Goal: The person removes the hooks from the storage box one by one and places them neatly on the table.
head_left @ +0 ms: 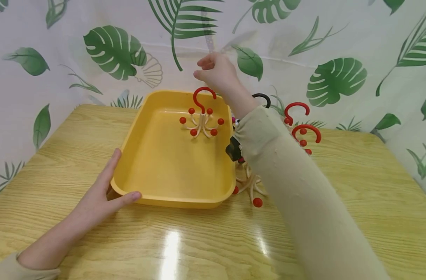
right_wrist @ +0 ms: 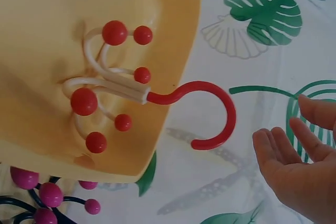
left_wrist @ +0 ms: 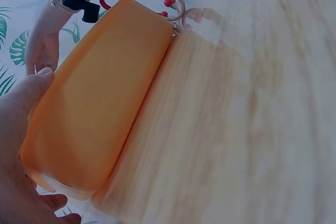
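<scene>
A yellow plastic tray (head_left: 174, 167) sits on the table. My left hand (head_left: 97, 194) grips its near left corner, thumb along the front side and fingers round the left side. Inside the tray's far right part stands a hook hanger (head_left: 202, 120) with a red hook, cream prongs and red ball tips. In the right wrist view, that red hook (right_wrist: 231, 111) points towards my right hand (right_wrist: 299, 166), with a gap between them. My right hand (head_left: 220, 74) hovers above the hanger, its fingers loosely bent and holding nothing.
Right of the tray, partly hidden by my right arm, are more hangers: one with a black hook (head_left: 263, 97), others with red hooks (head_left: 298, 107). A cream-pronged hanger (head_left: 251, 181) lies near the tray's front right. Behind the wooden table (head_left: 128, 241) hangs a leaf-print cloth (head_left: 276, 42).
</scene>
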